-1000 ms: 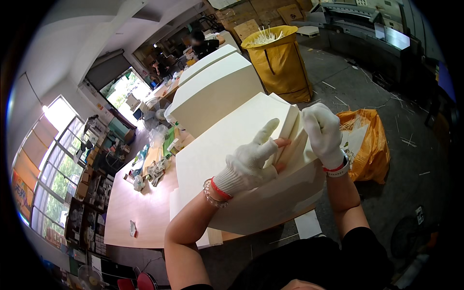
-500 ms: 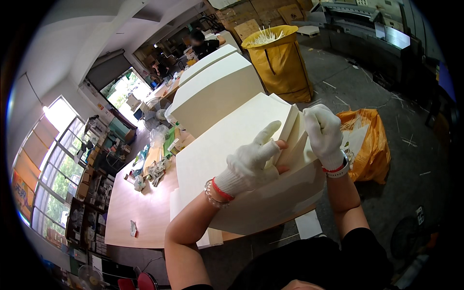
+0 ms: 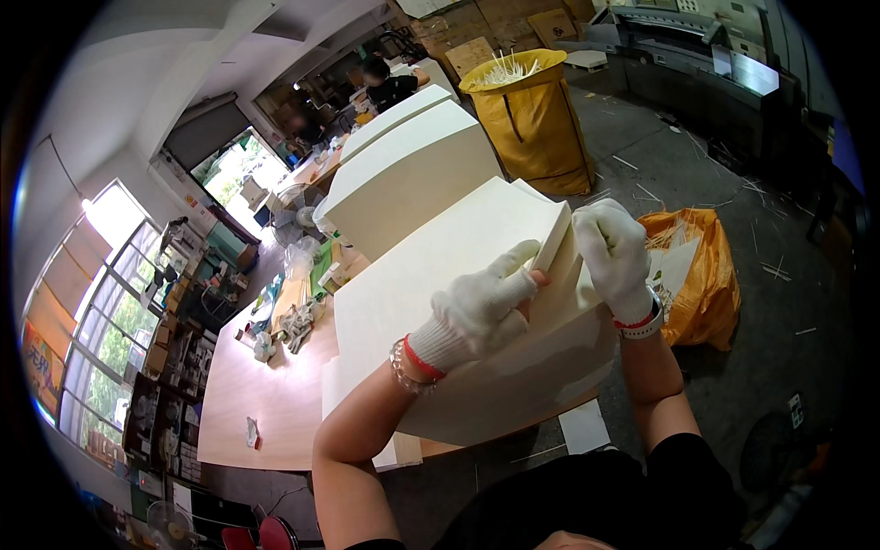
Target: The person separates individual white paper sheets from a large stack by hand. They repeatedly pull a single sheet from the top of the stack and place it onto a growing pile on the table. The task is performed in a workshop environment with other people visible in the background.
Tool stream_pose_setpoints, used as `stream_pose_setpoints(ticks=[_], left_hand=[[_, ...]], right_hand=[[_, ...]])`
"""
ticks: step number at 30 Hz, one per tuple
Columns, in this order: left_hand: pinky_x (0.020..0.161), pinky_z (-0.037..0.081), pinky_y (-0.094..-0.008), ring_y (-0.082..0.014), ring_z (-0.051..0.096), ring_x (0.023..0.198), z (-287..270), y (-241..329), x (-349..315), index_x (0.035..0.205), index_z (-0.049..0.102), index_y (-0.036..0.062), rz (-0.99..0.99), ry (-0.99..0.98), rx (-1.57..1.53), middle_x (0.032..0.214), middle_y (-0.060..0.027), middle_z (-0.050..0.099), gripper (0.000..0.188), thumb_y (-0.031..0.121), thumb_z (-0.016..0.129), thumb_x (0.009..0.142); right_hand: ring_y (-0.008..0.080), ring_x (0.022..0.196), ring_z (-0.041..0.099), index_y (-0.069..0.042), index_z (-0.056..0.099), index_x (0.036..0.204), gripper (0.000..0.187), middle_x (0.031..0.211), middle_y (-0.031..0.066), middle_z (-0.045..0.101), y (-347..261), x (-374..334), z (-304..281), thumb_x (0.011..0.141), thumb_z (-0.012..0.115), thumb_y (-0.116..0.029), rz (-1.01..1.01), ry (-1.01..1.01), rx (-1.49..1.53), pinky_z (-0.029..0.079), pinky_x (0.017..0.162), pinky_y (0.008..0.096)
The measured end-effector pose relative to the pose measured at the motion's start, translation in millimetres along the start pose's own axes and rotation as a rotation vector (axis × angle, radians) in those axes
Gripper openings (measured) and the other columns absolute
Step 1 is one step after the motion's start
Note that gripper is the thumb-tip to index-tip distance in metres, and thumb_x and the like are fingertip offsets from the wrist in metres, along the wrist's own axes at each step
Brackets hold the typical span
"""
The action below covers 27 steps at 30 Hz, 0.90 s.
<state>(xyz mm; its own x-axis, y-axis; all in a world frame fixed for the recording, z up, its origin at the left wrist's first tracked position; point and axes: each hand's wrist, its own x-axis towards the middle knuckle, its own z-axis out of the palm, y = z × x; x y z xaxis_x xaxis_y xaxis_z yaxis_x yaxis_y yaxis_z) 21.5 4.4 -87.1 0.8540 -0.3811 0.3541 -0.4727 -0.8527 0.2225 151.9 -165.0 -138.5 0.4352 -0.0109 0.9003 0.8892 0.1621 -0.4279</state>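
A tall stack of cream-white sheets (image 3: 431, 247) stands in front of me, its right edge partly lifted and fanned. My left hand (image 3: 486, 307), in a white knitted glove with bare fingertips showing, lies across the stack and closes round the edge of a lifted bundle of sheets (image 3: 555, 240). Just right of that edge, my right hand (image 3: 611, 257), gloved as well, is curled into a fist against the side of the stack. What its fingers hold, if anything, is hidden.
Behind stand more stacks of white sheets (image 3: 412, 174). A pinkish-brown table (image 3: 266, 394) at left carries rags (image 3: 295, 325) and plastic bags. To the right are a full yellow sack (image 3: 532, 128) and an orange bag of offcuts (image 3: 706, 284). People work farther back.
My left index finger has come down from its raised pose onto the bundle. The gaps between the lifted sheets have closed into one thick edge. My right fist has barely moved.
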Motion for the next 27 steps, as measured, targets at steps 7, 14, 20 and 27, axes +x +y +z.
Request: stream_pose_setpoints(ticks=[7, 14, 20, 27], left_hand=[[0.085, 0.056, -0.036, -0.0375, 0.068, 0.106, 1.9, 9.9, -1.1, 0.109, 0.064, 0.0155, -0.097, 0.066, 0.037, 0.147, -0.02, 0.049, 0.049, 0.017, 0.089, 0.067], [0.082, 0.057, -0.0386, -0.0392, 0.068, 0.104, 1.1, 2.9, -3.3, 0.109, 0.066, 0.0185, -0.081, 0.056, 0.016, 0.15, -0.0197, 0.045, 0.041, 0.022, 0.085, 0.072], [0.083, 0.057, -0.0375, -0.0369, 0.068, 0.107, 0.9, 3.9, -3.7, 0.11, 0.066, 0.0186, -0.092, 0.066, 0.018, 0.15, -0.0208, 0.046, 0.039, 0.016, 0.081, 0.074], [0.09, 0.056, -0.0336, -0.0326, 0.068, 0.109, 7.3, 3.0, -7.5, 0.125, 0.064, 0.0084, -0.014, 0.205, -0.016, 0.136, -0.0208, 0.059, 0.05, 0.003, 0.07, 0.076]], right_hand=[[0.0206, 0.056, 0.049, 0.003, 0.059, 0.071, 0.02, 0.057, 0.0072, 0.047, 0.2, -0.3, -1.4, 0.09, 0.062, -0.002, -0.026, -0.012, -0.024, 0.04, 0.054, 0.0353], [0.0212, 0.056, 0.049, 0.003, 0.06, 0.072, 0.018, 0.059, 0.0075, 0.048, 0.3, -0.3, -0.6, 0.09, 0.061, -0.001, -0.042, -0.001, -0.016, 0.041, 0.055, 0.0354], [0.021, 0.061, 0.055, 0.003, 0.062, 0.08, 0.01, 0.065, 0.0076, 0.054, 3.8, -2.1, -1.8, 0.089, 0.062, 0.0, -0.03, -0.037, -0.025, 0.045, 0.059, 0.0345], [0.0216, 0.074, 0.072, -0.001, 0.066, 0.103, 0.05, 0.085, 0.0133, 0.071, 23.5, 23.6, -55.3, 0.106, 0.041, -0.044, 0.679, -0.513, 0.607, 0.06, 0.057, 0.0291]])
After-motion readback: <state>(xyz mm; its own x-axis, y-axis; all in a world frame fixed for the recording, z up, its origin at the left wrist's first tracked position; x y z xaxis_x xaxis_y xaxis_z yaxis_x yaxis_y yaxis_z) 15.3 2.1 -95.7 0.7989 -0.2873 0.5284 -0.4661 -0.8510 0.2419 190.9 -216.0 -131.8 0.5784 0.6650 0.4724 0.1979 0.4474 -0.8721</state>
